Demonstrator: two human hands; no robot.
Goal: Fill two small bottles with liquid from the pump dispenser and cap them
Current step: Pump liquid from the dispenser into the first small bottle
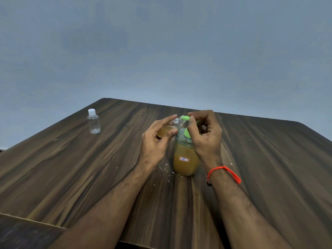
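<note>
A small clear plastic bottle with a white cap (93, 121) stands upright at the far left of the dark brown wooden table (269, 168). It looks empty and sits well apart from the hands.

Next comes the left hand (156, 139). Its fingers and thumb curl around a second small clear plastic bottle (169, 127), holding it tilted, with its open mouth pointing to the right. This bottle has some yellow-brown liquid in its lower part. Its mouth is right at the green spout.

In the middle stands the big clear pump dispenser with a green top (186, 157), about three-quarters full of yellow-brown liquid. It has a little white sticker with a red border on its front. Small white crumbs (164, 167) lie on the table beside its base.

The right hand (205, 133) rests on top of the green pump head, with its fingers curled over it. An orange thread band (224, 172) is tied around the right wrist.
</note>
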